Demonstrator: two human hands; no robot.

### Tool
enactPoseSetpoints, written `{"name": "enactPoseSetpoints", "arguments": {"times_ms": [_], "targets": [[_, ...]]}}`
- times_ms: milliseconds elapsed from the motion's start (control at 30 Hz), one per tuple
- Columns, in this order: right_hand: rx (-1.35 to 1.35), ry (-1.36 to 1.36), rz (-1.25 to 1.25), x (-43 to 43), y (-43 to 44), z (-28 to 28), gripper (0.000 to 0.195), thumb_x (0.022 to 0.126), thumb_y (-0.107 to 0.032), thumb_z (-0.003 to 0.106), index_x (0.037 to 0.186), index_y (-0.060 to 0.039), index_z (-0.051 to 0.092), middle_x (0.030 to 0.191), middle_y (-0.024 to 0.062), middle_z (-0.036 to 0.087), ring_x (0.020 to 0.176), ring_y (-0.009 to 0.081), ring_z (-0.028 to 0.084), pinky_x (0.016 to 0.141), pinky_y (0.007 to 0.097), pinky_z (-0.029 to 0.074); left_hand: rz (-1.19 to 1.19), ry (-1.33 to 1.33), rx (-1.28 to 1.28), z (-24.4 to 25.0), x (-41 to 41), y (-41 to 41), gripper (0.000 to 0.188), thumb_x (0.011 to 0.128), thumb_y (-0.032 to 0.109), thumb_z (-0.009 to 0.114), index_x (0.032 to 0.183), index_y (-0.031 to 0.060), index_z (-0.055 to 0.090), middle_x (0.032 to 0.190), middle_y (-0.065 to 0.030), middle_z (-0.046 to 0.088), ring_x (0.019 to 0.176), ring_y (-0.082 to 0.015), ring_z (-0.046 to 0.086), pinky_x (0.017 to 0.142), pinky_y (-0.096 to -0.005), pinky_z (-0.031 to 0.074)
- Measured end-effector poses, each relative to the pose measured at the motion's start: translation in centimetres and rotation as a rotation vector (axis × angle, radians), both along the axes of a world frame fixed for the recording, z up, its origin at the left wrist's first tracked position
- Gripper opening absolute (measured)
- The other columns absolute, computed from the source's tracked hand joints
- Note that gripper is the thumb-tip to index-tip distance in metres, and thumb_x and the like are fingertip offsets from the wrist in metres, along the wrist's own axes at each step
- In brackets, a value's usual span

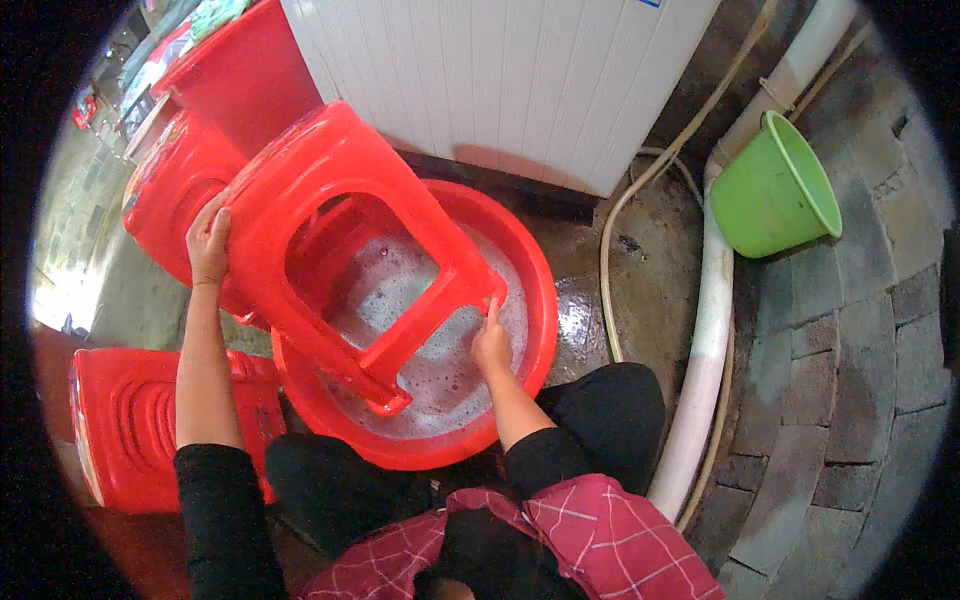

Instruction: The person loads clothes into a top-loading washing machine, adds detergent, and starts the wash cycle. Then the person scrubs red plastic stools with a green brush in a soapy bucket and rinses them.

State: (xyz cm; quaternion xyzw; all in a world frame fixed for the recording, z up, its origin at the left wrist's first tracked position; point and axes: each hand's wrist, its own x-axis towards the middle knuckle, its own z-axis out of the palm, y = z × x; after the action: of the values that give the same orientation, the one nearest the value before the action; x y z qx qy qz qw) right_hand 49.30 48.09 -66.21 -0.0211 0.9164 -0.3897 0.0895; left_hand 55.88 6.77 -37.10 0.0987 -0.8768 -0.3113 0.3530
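Note:
A red plastic stool (259,247) is tilted over a round red plastic tub (541,300), its legs pointing down and to the right. My left hand (208,244) grips the stool near its seat end, thumb on the side face. Lower down, my right hand (493,345) holds the end of one leg. Soapy water (442,390) with white foam lies in the tub, visible through the stool's side opening. The stool hides part of the tub's rim at the upper left.
Two more red stools stand to the left: one stool (172,172) behind the held one, another stool (142,427) by my left forearm. A white panelled cabinet (495,82) rises behind the tub. At right are a hose (607,277), a white pipe (709,322), a green bucket (765,195) and a block wall (817,360).

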Motion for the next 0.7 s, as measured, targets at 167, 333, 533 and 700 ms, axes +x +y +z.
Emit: {"name": "enactPoseSetpoints", "arguments": {"times_ms": [167, 333, 533, 700], "targets": [[0.101, -0.143, -0.001, -1.3, 0.1, 2.1, 0.065, 0.09, -0.013, 0.042, 0.15, -0.0249, 0.019, 0.095, 0.0222, 0.067, 0.084, 0.0388, 0.066, 0.074, 0.0503, 0.051, 0.012, -0.044, -0.063, -0.4, 0.9, -0.8, 0.04, 0.092, 0.028, 0.054, 0.118, -0.0021, 0.062, 0.118, -0.0129, 0.064, 0.113, -0.0209, 0.057, 0.1, -0.0316, 0.039], [0.182, -0.223, 0.073, -7.3, 1.2, 3.3, 0.05, 0.095, -0.022, 0.037, 0.145, -0.0165, 0.033, 0.109, 0.0252, 0.063, 0.101, 0.0392, 0.061, 0.085, 0.0503, 0.048, -0.045, -0.056, -0.017, 0.0, 1.1, -0.8, 0.039, 0.092, 0.025, 0.054, 0.118, -0.0024, 0.062, 0.118, -0.0131, 0.064, 0.113, -0.0206, 0.056, 0.101, -0.0318, 0.038], [0.142, -0.339, 0.072, -8.2, 0.9, 2.4, 0.044, 0.094, -0.029, 0.038, 0.135, -0.0132, 0.047, 0.121, 0.0243, 0.058, 0.112, 0.0385, 0.057, 0.095, 0.0467, 0.044, -0.024, 0.013, -0.057, -0.6, 0.6, -0.5, 0.043, 0.091, 0.032, 0.056, 0.117, -0.0017, 0.062, 0.118, -0.0138, 0.064, 0.114, -0.0224, 0.056, 0.101, -0.0333, 0.038], [0.036, -0.176, 0.231, -3.6, 4.5, -1.7, 0.049, 0.096, -0.037, 0.036, 0.122, -0.0016, 0.058, 0.117, 0.0283, 0.058, 0.111, 0.0399, 0.057, 0.093, 0.0446, 0.044, 0.006, 0.053, -0.148, -1.4, 0.0, 0.8, 0.044, 0.09, 0.036, 0.057, 0.114, 0.0006, 0.063, 0.119, -0.0147, 0.062, 0.116, -0.0275, 0.055, 0.102, -0.0363, 0.037]]}}
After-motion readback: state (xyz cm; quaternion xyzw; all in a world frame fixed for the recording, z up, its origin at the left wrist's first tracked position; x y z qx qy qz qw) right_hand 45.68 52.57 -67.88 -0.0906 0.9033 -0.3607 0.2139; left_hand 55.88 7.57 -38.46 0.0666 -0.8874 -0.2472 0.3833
